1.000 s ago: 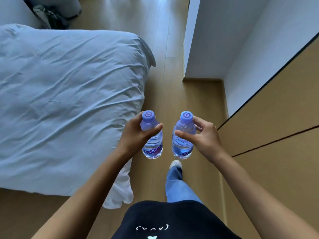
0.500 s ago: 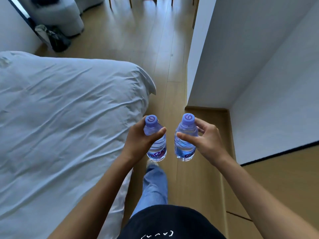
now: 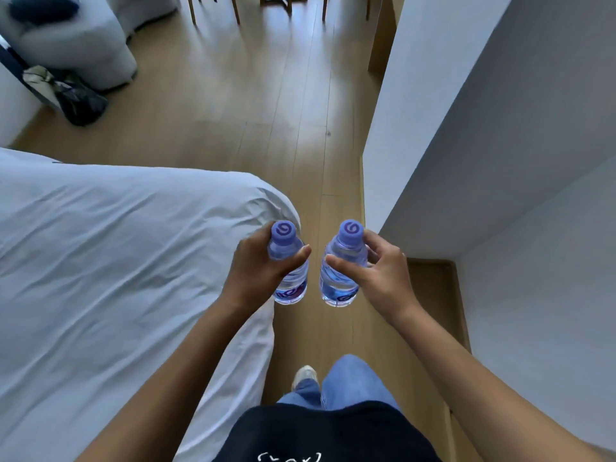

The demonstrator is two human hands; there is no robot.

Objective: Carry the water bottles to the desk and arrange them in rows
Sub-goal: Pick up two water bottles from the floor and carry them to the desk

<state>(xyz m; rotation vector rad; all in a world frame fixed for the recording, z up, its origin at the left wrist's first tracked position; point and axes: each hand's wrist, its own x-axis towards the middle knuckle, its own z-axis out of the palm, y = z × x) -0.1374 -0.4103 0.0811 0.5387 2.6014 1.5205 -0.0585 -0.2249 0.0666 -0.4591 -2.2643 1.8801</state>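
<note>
Clear plastic, purple-capped: two small water bottles, one per hand, both upright at chest height above the pale wood plank floor [image 3: 253, 105].

Head view. My left hand [image 3: 256, 271] wraps the neck and shoulder of the left water bottle [image 3: 288, 261], thumb laid across its front, fingers curled behind. My right hand [image 3: 383, 278] pinches the right water bottle [image 3: 341, 271] high on its body, thumb in front, fingers spread around the far side. The bottles stand near each other but apart, just off centre toward 6 o'clock. A rumpled white-sheeted bed [image 3: 116, 261] fills 9 o'clock; a grey-white wall corner [image 3: 433, 128] fills 3 o'clock; wooden chair legs [image 3: 213, 8] show at 12 o'clock.

Progress, as I judge it: carrying only. No desk is in sight and no row has been started here; the walk, the setting down and the arranging all remain.

Writing: each cap bears a white spiral mark. Purple lettering rings the base of each bottle, but I cannot read it. White marks on my dark shirt [image 3: 316, 435] at 6 o'clock look like a small drawn face.
</note>
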